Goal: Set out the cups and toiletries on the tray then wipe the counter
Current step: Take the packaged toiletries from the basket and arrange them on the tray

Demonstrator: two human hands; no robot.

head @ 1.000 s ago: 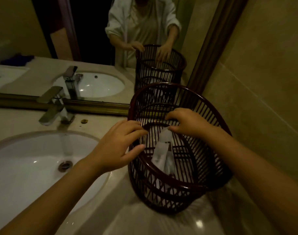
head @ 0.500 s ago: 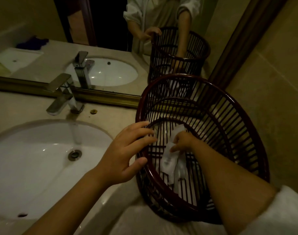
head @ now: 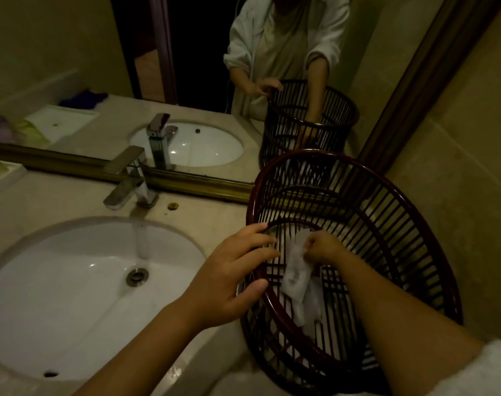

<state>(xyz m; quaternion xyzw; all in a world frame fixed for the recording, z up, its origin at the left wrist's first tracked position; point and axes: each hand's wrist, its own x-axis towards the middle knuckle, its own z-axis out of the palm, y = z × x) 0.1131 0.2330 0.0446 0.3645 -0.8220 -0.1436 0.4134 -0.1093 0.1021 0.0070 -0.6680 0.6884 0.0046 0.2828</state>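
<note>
A dark red slatted basket (head: pixel 409 224) stands on the beige counter (head: pixel 58 201) at the right, tilted toward me. My left hand (head: pixel 232 272) holds its near rim, fingers over the bars and thumb below. My right hand (head: pixel 323 247) reaches deep inside the basket and pinches the top of a white toiletry packet (head: pixel 295 275). More white packets (head: pixel 312 307) lie under it on the basket floor.
A white oval sink (head: pixel 72 295) fills the left of the counter, with water running from a chrome tap (head: pixel 129 178). A wide mirror (head: pixel 186 81) runs along the back; a tiled wall (head: pixel 457 138) closes the right side. A small brown spot (head: pixel 172 206) sits behind the sink.
My right hand went from the basket rim down into the basket and took hold of the white packet. My left hand stayed on the rim. The view moved closer.
</note>
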